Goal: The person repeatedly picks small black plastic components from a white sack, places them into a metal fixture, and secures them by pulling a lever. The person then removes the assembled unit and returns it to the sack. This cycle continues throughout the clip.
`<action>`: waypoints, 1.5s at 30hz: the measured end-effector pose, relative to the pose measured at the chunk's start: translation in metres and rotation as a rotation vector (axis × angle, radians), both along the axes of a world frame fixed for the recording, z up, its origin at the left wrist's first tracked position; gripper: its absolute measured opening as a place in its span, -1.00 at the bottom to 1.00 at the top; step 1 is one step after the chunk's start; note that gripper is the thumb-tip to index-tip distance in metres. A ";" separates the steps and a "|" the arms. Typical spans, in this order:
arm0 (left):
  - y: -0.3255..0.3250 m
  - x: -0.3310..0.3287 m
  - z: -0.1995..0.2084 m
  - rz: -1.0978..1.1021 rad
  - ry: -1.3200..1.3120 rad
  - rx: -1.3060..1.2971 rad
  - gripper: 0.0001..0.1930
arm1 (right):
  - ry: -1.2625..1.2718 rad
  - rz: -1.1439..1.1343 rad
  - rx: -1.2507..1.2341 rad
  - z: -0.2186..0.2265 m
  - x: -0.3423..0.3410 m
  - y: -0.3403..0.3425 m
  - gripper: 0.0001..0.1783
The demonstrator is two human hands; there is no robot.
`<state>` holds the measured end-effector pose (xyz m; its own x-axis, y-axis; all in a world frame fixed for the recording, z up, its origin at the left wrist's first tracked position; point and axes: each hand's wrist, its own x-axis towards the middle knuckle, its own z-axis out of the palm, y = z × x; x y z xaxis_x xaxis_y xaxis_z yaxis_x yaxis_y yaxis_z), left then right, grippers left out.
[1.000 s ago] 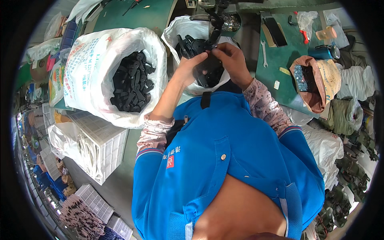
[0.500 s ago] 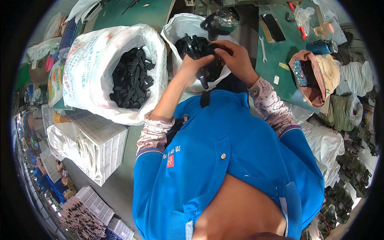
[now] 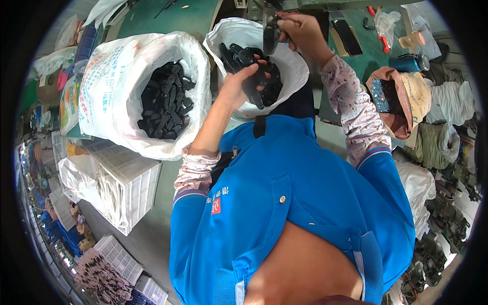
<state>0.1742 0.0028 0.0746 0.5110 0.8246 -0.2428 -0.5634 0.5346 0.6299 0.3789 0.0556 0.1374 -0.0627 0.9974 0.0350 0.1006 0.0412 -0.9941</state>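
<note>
Over the middle white sack (image 3: 295, 76), my left hand (image 3: 238, 87) is closed around several black plastic handle-like parts (image 3: 252, 91). More of these black parts lie in the sack beneath it. My right hand (image 3: 305, 36) is raised beyond the sack's far right rim, fingers pinched on a single black part (image 3: 271, 34). That part stands upright at the front of a greenish metal machine (image 3: 255, 11); whether it touches the machine, I cannot tell. To the left, a larger white woven sack (image 3: 114, 91) lies open toward me, full of smaller black pieces (image 3: 168, 101).
A green table at right holds a dark flat case (image 3: 347, 36), a blue flask (image 3: 406, 62) and a brown paper bag (image 3: 399, 124) with small shiny pieces inside. White plastic crates (image 3: 127, 188) stand at lower left.
My right hand has left the parts beside my left hand and moved up and away with one black part. My left hand still holds several. The bowl of small metal pieces is now hidden.
</note>
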 end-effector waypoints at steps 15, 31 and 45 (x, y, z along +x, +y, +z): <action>0.002 0.017 -0.005 -0.045 0.189 -0.008 -0.74 | 0.202 -0.006 -0.155 -0.060 -0.015 -0.060 -0.76; -0.015 0.002 -0.012 0.175 0.253 -0.033 -0.74 | -0.001 0.184 -0.221 -0.051 -0.002 -0.089 -0.60; -0.020 -0.005 -0.010 0.116 0.004 -0.100 -0.67 | 0.264 -0.086 -0.002 -0.032 -0.008 -0.053 -0.62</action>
